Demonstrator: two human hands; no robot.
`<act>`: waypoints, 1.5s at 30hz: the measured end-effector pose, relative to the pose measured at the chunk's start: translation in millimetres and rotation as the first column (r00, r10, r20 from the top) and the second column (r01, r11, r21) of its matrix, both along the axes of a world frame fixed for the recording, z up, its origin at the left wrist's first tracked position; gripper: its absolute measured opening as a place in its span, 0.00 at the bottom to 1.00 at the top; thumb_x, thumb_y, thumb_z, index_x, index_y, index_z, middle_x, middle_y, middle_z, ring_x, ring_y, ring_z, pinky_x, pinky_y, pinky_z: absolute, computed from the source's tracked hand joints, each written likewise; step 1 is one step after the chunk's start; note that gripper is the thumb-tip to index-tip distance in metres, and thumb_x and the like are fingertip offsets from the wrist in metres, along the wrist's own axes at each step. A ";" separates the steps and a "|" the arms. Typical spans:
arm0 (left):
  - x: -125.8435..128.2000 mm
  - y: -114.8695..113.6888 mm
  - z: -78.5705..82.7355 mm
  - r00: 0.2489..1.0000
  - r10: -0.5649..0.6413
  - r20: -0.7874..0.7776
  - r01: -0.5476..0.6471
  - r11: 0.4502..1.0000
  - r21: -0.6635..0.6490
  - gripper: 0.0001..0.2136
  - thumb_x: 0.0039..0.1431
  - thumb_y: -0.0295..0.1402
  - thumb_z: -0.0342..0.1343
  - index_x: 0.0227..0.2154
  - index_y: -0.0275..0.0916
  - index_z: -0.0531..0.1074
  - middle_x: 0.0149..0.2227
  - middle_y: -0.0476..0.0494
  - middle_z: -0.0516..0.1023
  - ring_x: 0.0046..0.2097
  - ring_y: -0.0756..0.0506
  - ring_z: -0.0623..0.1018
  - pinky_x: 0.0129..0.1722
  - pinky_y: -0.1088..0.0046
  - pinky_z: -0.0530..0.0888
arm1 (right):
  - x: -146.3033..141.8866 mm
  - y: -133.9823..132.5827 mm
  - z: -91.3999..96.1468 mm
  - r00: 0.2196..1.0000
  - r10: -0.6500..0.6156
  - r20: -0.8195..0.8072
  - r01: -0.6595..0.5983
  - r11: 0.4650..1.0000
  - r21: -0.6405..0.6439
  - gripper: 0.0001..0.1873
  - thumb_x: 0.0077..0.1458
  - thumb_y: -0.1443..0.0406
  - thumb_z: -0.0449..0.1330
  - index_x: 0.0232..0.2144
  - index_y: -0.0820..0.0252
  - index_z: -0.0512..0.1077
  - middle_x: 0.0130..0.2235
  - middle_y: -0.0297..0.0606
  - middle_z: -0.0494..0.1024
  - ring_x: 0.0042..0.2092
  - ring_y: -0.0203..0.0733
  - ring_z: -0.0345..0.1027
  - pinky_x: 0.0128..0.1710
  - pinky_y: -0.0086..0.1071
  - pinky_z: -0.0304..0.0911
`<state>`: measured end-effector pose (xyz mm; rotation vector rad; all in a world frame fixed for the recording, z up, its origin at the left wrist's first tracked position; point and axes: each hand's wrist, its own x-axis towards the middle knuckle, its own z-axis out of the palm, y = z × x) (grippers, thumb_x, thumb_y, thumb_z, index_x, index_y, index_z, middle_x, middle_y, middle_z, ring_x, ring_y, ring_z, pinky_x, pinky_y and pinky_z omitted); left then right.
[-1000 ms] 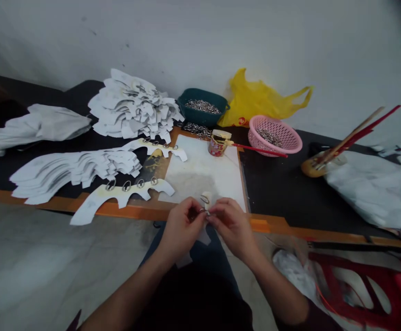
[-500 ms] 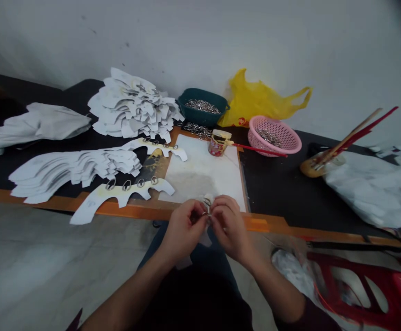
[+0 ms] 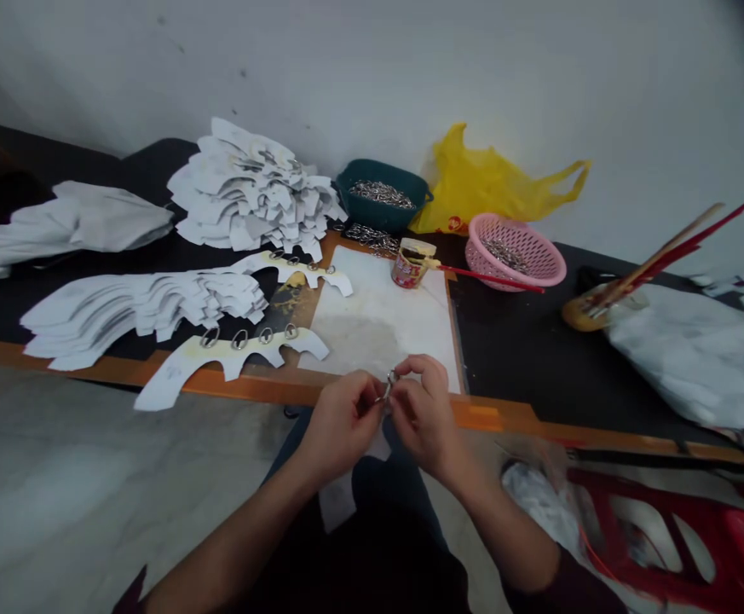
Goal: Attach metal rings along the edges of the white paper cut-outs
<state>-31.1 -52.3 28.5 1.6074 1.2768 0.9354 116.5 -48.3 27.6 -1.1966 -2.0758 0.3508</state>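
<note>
At the table's front edge, my left hand [image 3: 343, 422] and my right hand [image 3: 428, 418] meet with bent, pinching fingers. Between their fingertips shows a small silver metal ring [image 3: 391, 377], which my right fingers grip. My left hand pinches a white cut piece [image 3: 337, 503] whose ends hang below the hands over my lap; its upper part is hidden by my fingers. Left of the hands, a similar scalloped white piece [image 3: 186, 367] lies on the table with several metal rings on its yellowish, glue-smeared edge.
Stacks of white pieces [image 3: 90, 320] lie to the left. A glue cup [image 3: 408, 271] with a red-handled brush stands on a white sheet [image 3: 377, 303]. Behind are a green basket [image 3: 352, 200] and pink basket [image 3: 554, 264] holding metal rings, and a yellow bag [image 3: 474, 183].
The metal ring between my fingertips has tilted more upright, and my right index finger has lifted around it. More of the hanging white piece shows below my left hand. The view has shifted slightly.
</note>
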 end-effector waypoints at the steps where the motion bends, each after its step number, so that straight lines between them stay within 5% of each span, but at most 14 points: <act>1: -1.1 -0.1 0.9 1.000 -0.023 -0.006 0.023 1.000 0.008 0.07 0.51 0.27 0.49 0.20 0.38 0.59 0.26 0.50 0.71 0.29 0.51 0.68 0.29 0.75 0.62 | 0.2 -0.5 1.6 1.000 0.008 -0.003 -0.009 0.999 -0.035 0.08 0.48 0.74 0.51 0.29 0.57 0.65 0.41 0.40 0.61 0.48 0.45 0.55 0.47 0.44 0.55; 12: -2.1 -1.7 0.6 0.992 -0.057 0.111 0.064 0.996 -0.065 0.05 0.47 0.25 0.49 0.20 0.38 0.60 0.25 0.51 0.70 0.29 0.51 0.68 0.29 0.76 0.63 | 0.1 -7.1 2.4 0.995 -0.061 -0.081 0.042 0.976 -0.215 0.07 0.44 0.74 0.54 0.25 0.58 0.63 0.40 0.40 0.62 0.46 0.44 0.58 0.44 0.40 0.59; 17: -4.9 4.1 11.9 0.976 -0.134 0.170 0.163 0.972 -0.171 0.04 0.46 0.26 0.51 0.20 0.37 0.62 0.24 0.51 0.69 0.27 0.51 0.67 0.26 0.77 0.63 | 12.9 -4.0 12.4 0.993 -0.042 -0.114 0.009 0.960 -0.281 0.21 0.45 0.71 0.57 0.45 0.57 0.63 0.53 0.47 0.57 0.55 0.47 0.53 0.50 0.42 0.57; 21: -7.5 15.1 29.5 0.936 -0.261 0.238 0.321 0.908 -0.268 0.03 0.44 0.26 0.53 0.21 0.37 0.63 0.22 0.52 0.67 0.24 0.53 0.66 0.22 0.79 0.61 | 21.4 -1.9 27.3 0.979 0.069 -0.193 -0.159 0.853 -0.496 0.13 0.49 0.68 0.56 0.40 0.57 0.68 0.44 0.41 0.69 0.43 0.41 0.64 0.38 0.33 0.63; 24: -8.0 28.6 45.7 0.916 -0.337 0.220 0.393 0.866 -0.308 0.03 0.44 0.28 0.54 0.22 0.37 0.65 0.20 0.53 0.66 0.21 0.54 0.64 0.19 0.80 0.59 | 19.7 -3.8 37.1 0.955 -0.070 -0.287 -0.111 0.814 -0.570 0.03 0.48 0.67 0.56 0.30 0.59 0.67 0.25 0.30 0.68 0.26 0.31 0.60 0.24 0.24 0.58; 28: -4.8 55.9 68.3 0.855 -0.501 0.135 0.518 0.809 -0.278 0.03 0.45 0.31 0.55 0.24 0.38 0.68 0.19 0.52 0.68 0.20 0.53 0.65 0.18 0.79 0.59 | 13.4 -4.8 48.5 0.909 -0.302 -0.286 0.110 0.837 -0.536 0.02 0.46 0.67 0.56 0.25 0.59 0.65 0.20 0.27 0.63 0.21 0.29 0.54 0.19 0.23 0.50; 32: 2.4 77.5 79.7 0.834 -0.536 -0.130 0.544 0.838 0.039 0.08 0.43 0.29 0.58 0.29 0.40 0.69 0.29 0.48 0.72 0.30 0.48 0.71 0.28 0.75 0.66 | 15.0 1.8 50.0 0.809 -0.429 -0.402 0.162 0.820 -0.549 0.03 0.44 0.66 0.56 0.24 0.60 0.65 0.19 0.27 0.62 0.21 0.30 0.53 0.19 0.24 0.51; 35: 8.0 72.3 70.7 0.882 -0.357 -0.308 0.450 0.831 0.327 0.08 0.44 0.29 0.58 0.31 0.40 0.69 0.36 0.45 0.70 0.41 0.44 0.69 0.42 0.70 0.65 | 18.4 6.5 41.0 0.719 -0.493 -0.490 0.151 0.799 -0.582 0.04 0.45 0.65 0.56 0.23 0.60 0.64 0.19 0.26 0.60 0.20 0.29 0.52 0.19 0.24 0.50; 37: 11.8 59.0 57.6 0.893 -0.310 -0.325 0.419 0.836 0.354 0.03 0.50 0.27 0.52 0.29 0.39 0.68 0.35 0.44 0.69 0.41 0.45 0.68 0.43 0.70 0.64 | 18.6 6.9 33.5 0.706 -0.515 -0.485 0.184 0.795 -0.577 0.04 0.45 0.65 0.56 0.24 0.60 0.64 0.19 0.26 0.60 0.20 0.30 0.53 0.19 0.24 0.51; 41: 20.1 32.0 28.9 0.966 -0.217 -0.140 0.232 0.967 0.106 0.05 0.56 0.31 0.47 0.30 0.39 0.67 0.31 0.46 0.70 0.35 0.48 0.70 0.36 0.72 0.66 | 13.3 0.7 20.9 0.765 -0.507 -0.397 0.282 0.818 -0.501 0.03 0.45 0.66 0.55 0.24 0.59 0.63 0.22 0.28 0.63 0.23 0.32 0.57 0.21 0.26 0.55; 45: 26.1 21.9 10.0 0.995 -0.090 0.039 0.096 0.983 -0.158 0.08 0.55 0.37 0.49 0.28 0.38 0.67 0.27 0.48 0.71 0.31 0.48 0.70 0.31 0.73 0.66 | 8.4 -7.8 9.1 0.829 -0.456 -0.323 0.341 0.871 -0.354 0.03 0.47 0.68 0.54 0.25 0.58 0.61 0.25 0.31 0.67 0.26 0.34 0.61 0.25 0.28 0.59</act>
